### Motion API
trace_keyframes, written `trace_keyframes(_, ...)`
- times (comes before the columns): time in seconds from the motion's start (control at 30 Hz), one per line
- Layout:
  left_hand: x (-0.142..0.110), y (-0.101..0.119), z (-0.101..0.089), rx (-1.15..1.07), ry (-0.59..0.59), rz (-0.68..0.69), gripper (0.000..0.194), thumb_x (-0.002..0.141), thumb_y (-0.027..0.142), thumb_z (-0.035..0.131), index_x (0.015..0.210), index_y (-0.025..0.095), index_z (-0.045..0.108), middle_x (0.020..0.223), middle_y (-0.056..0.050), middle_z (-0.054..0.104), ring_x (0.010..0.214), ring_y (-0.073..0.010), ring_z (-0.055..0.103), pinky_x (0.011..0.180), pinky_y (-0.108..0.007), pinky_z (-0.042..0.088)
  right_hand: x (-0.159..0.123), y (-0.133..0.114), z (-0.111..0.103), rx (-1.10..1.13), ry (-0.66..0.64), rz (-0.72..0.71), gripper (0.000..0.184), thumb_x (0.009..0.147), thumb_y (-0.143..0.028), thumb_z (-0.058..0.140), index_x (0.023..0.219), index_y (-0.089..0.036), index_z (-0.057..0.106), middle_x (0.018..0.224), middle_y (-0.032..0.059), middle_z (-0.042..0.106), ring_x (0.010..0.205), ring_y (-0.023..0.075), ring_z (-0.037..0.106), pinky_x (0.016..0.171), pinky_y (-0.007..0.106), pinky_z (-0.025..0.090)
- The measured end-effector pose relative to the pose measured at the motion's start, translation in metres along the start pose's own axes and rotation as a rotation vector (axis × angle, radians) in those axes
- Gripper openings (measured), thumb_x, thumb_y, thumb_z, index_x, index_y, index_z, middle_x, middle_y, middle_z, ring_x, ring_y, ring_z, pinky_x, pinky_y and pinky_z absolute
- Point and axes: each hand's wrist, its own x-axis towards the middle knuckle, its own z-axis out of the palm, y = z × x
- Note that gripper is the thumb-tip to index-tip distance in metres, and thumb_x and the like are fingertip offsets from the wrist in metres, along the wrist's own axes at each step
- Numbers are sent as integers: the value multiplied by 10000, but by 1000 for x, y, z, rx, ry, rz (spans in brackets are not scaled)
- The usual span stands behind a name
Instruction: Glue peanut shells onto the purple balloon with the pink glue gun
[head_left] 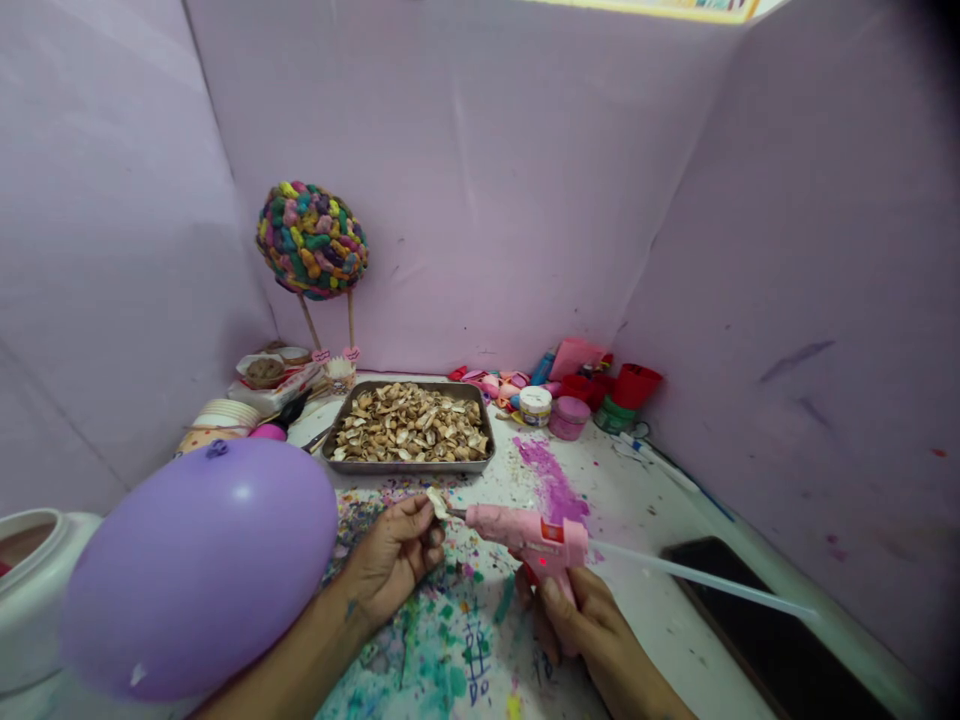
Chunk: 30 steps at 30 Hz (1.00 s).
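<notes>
My left hand (394, 555) pinches a small pale shell piece (438, 502) between thumb and fingers. My right hand (581, 622) grips the handle of a pink glue gun (529, 535), whose nozzle tip touches or nearly touches the shell piece. A clear glue stick (697, 578) sticks out of the gun's back toward the right. A purple balloon (199, 565) rests close by at the left, beside my left forearm. Behind my hands stands a metal tray (409, 465) full of similar shell pieces.
A ball of coloured shells on two sticks (313, 240) stands at the back left. Paper cups (217, 420), small jars (535, 405) and red containers (636, 385) line the back. A white tub (34, 590) sits at far left, a dark slab (757, 640) at right. Purple walls enclose the paint-spattered table.
</notes>
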Motion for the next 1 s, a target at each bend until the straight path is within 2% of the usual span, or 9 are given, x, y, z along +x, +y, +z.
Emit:
trace_keyframes(0.13, 1, 0, 0, 5, 0, 14, 225, 576, 132, 730, 685, 132, 532, 572, 32, 502, 487, -66, 492, 442, -169, 388, 1, 2, -1, -18, -5, 2, 471, 768, -599, 407, 724, -153, 552, 407, -50, 417, 417, 110, 383, 470, 238, 306)
trace_keyframes(0.6, 0, -2, 1, 27, 0, 60, 225, 569, 127, 734, 639, 126, 520, 541, 41, 478, 479, -59, 471, 434, -165, 368, -1, -7, 5, 43, -15, -9, 428, 745, -571, 478, 608, -170, 541, 437, -48, 396, 427, 91, 338, 422, 211, 314)
trace_keyframes(1.0, -1, -3, 3, 34, 5, 76, 219, 570, 121, 731, 638, 122, 522, 543, 41, 471, 475, -57, 458, 434, -167, 358, 0, -7, 5, 18, -27, -41, 444, 763, -537, 478, 504, -177, 458, 443, -43, 391, 436, 88, 339, 435, 210, 313)
